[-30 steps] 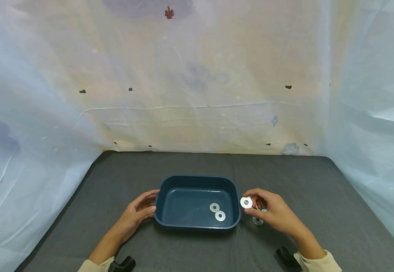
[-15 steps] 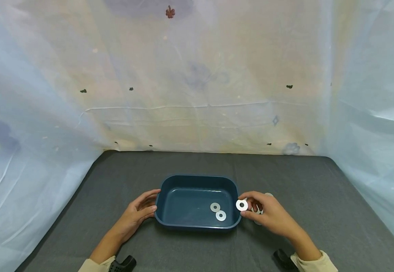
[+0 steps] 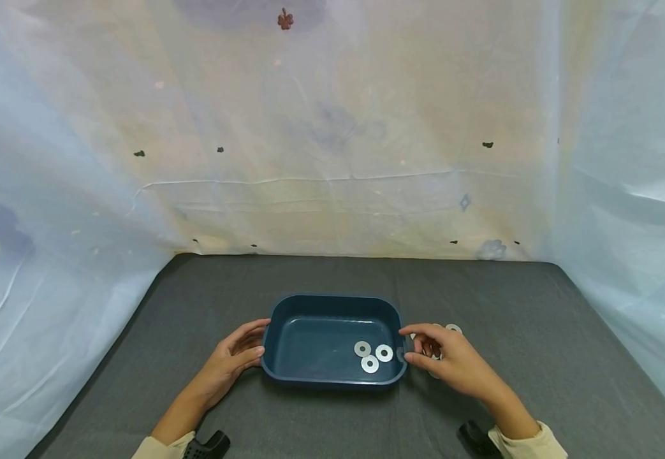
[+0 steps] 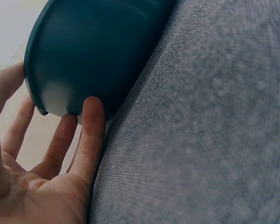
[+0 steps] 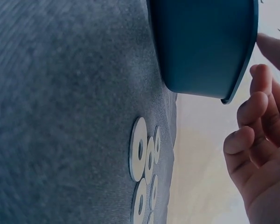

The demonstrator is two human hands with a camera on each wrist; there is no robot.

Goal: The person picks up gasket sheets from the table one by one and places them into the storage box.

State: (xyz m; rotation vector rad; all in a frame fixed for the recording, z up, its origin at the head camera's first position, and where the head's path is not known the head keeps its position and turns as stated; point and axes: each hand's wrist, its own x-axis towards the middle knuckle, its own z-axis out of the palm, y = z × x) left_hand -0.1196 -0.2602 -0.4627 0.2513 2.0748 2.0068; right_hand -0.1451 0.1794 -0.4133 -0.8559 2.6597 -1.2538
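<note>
Loose washers (image 5: 139, 169) lie right of the tray (image 3: 315, 350), below the nearer right hand (image 3: 453, 357), its thumb and forefinger parted. The left hand (image 3: 234, 357), fingers relaxed, touches the tray's left end.

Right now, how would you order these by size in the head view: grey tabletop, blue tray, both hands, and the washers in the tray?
1. Grey tabletop
2. Blue tray
3. Left hand and right hand: too alike to rank
4. Washers in the tray: alike among themselves
</note>
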